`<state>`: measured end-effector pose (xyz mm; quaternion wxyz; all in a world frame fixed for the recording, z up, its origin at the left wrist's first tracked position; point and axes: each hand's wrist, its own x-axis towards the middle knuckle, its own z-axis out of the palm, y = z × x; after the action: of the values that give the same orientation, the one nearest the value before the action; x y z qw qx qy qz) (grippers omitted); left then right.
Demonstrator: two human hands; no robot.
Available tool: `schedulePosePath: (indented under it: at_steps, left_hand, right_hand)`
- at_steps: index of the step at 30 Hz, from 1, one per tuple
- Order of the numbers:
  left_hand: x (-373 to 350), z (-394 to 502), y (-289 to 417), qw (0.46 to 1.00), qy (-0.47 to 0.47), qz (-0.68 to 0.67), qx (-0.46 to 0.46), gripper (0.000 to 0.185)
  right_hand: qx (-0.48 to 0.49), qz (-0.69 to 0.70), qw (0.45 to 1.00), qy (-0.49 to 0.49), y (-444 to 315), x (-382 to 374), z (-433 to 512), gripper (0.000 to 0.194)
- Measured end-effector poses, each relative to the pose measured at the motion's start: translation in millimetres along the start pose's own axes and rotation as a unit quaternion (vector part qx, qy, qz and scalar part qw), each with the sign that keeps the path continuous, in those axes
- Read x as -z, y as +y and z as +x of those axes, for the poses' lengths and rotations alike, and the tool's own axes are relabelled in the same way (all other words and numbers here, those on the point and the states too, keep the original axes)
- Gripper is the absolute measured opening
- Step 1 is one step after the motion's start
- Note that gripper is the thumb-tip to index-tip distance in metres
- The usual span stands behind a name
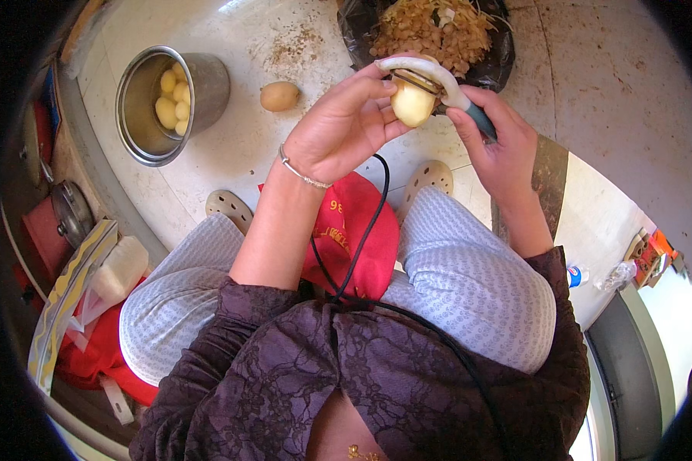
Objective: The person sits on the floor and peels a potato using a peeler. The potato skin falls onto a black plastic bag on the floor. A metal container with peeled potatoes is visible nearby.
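Observation:
My left hand holds a mostly peeled potato, pale yellow, above the near edge of a black plastic bag. In my right hand is a vegetable peeler with a white curved head and a dark green handle; its blade lies across the potato's upper part. Peelings fill the black bag beyond my hands. An unpeeled potato rests on the floor left of my left hand. Farther left, a tilted-looking steel pot holds several peeled potatoes.
A red cloth and a black cable lie between my knees. Tan clogs are on my feet. Lidded pots and a zip bag stand at the left. Small items and a plastic bottle lie at the right.

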<state>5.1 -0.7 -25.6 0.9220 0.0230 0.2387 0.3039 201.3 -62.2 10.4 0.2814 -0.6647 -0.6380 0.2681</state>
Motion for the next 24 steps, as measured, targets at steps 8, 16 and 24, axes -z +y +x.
schedulePosePath:
  at_steps: [8,16,24]
  left_hand:
    - [5,0,2,0.998,0.004,-0.007,0.068,0.027]
    - [8,-2,4,0.998,-0.040,-0.002,0.050,0.044]
    - [8,-2,12,0.994,0.022,0.106,0.008,0.052]
  right_hand:
    - [0.075,-0.024,0.996,0.044,7,0,1,0.024]
    - [0.051,-0.049,0.996,0.053,12,3,0,0.025]
    - [-0.019,-0.076,0.994,0.082,20,6,0,0.026]
